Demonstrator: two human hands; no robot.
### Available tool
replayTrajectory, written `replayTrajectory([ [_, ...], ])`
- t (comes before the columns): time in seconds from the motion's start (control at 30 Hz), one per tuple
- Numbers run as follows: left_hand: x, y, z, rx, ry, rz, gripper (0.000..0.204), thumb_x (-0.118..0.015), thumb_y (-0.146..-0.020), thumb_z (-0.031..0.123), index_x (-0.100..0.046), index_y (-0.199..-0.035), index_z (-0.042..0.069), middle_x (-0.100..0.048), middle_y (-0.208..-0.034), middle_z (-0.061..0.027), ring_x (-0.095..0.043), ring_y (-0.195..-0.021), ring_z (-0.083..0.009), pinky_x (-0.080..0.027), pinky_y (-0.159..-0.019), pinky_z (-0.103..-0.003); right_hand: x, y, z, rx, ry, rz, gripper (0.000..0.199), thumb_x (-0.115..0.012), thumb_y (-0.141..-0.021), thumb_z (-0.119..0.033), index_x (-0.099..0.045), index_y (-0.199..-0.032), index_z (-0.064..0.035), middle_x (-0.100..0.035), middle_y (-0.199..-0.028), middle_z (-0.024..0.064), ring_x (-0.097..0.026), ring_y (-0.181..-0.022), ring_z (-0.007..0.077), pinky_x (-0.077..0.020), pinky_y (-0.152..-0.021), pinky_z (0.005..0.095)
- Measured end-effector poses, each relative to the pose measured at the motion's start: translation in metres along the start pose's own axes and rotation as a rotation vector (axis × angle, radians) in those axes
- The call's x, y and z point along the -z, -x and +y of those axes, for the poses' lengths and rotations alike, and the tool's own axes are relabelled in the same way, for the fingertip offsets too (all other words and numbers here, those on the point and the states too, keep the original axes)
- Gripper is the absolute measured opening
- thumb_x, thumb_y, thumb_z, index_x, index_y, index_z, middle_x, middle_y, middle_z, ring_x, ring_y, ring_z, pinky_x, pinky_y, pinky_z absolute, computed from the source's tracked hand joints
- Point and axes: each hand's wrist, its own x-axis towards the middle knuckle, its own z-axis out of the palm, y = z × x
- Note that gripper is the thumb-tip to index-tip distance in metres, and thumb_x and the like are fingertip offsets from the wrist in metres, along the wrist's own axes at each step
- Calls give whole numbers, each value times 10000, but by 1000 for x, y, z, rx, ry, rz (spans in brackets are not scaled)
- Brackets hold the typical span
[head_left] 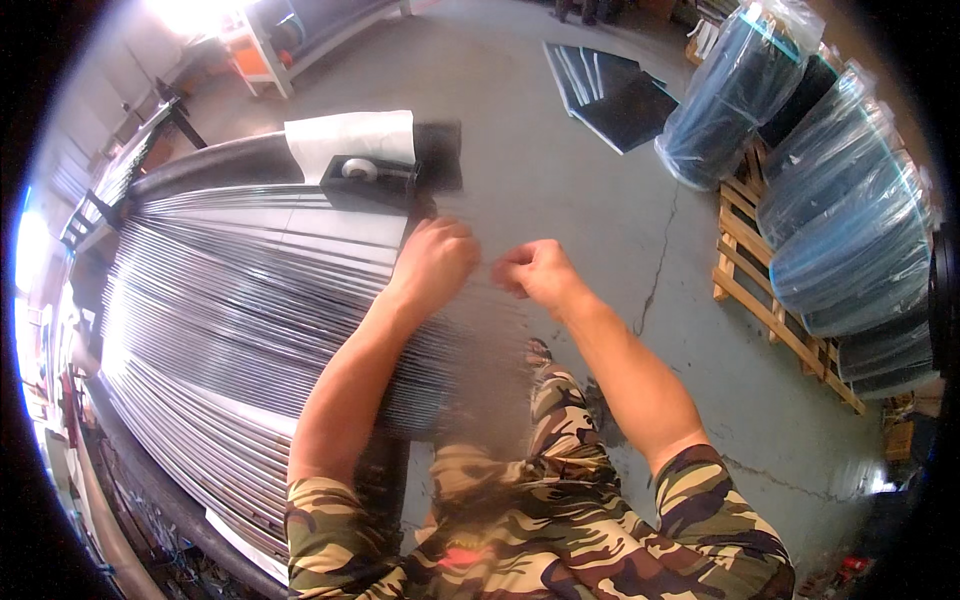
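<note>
My left hand (440, 262) is over the right edge of a wide sheet of dark, thin strands (215, 290), its fingers curled together. My right hand (540, 272) is a short way to the right, above the grey floor, with thumb and fingers pinched. Anything in either pinch is too small or blurred to name. Below both hands, the loose strand ends (470, 350) smear into a dark haze. Beyond the left hand stands a black tray (390, 188) with a white tape roll (358, 168) in it, next to a white sheet (350, 135) draped over a dark roller (225, 160).
Large plastic-wrapped rolls (735, 90) stand at the right, several by a wooden pallet (775, 310). Dark flat panels (620, 100) lie on the floor ahead. An orange and white machine frame (255, 55) stands at the far left. My sandalled foot (538, 350) is below my hands.
</note>
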Motion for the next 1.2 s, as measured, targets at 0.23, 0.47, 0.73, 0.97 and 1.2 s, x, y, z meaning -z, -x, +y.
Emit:
replayTrajectory([
  [0.23, -1, 5, -8, -10, -91, 80, 140, -794, -721, 138, -697, -791, 68, -657, -889, -40, -641, -907, -285, -533, -798, -408, -3, 3, -8, 58, 151, 8, 181, -751, -850, -138, -742, -904, 34, -713, -774, 72, -617, -671, 120, -518, -631, 285],
  [0.47, 18, 0, -17, 307, 116, 434, 335, -850, -682, 130, -633, -930, 73, -600, -941, -91, -634, -766, -328, -535, -692, -429, 16, 11, -12, 144, 179, 209, 250, -782, -876, -223, -742, -949, 13, -721, -810, 37, -636, -733, 119, -524, -695, 285],
  [0.73, 18, 6, -45, 348, -63, 815, 725, -910, -641, 176, -542, -1255, 63, -513, -1315, -152, -463, -1240, -367, -407, -1048, -470, -5, -45, -139, 494, 460, 30, 282, -748, -870, -282, -765, -1055, -69, -760, -979, 97, -702, -897, 200, -547, -830, 344],
  [0.97, 11, 2, -44, 323, 27, 859, 670, -888, -653, 103, -571, -1243, 83, -499, -1353, -159, -457, -1275, -386, -419, -1059, -478, -35, -94, -181, 332, 865, -150, 272, -748, -816, -288, -782, -1034, -130, -742, -1058, 127, -684, -1003, 253, -540, -891, 369],
  [1.2, 10, 2, -44, 280, 55, 876, 653, -858, -638, 38, -575, -1223, 103, -491, -1344, -171, -453, -1259, -413, -416, -1032, -503, -35, -97, -190, 309, 836, -251, 255, -756, -802, -226, -779, -1017, -90, -721, -991, 122, -662, -937, 236, -526, -833, 366],
])
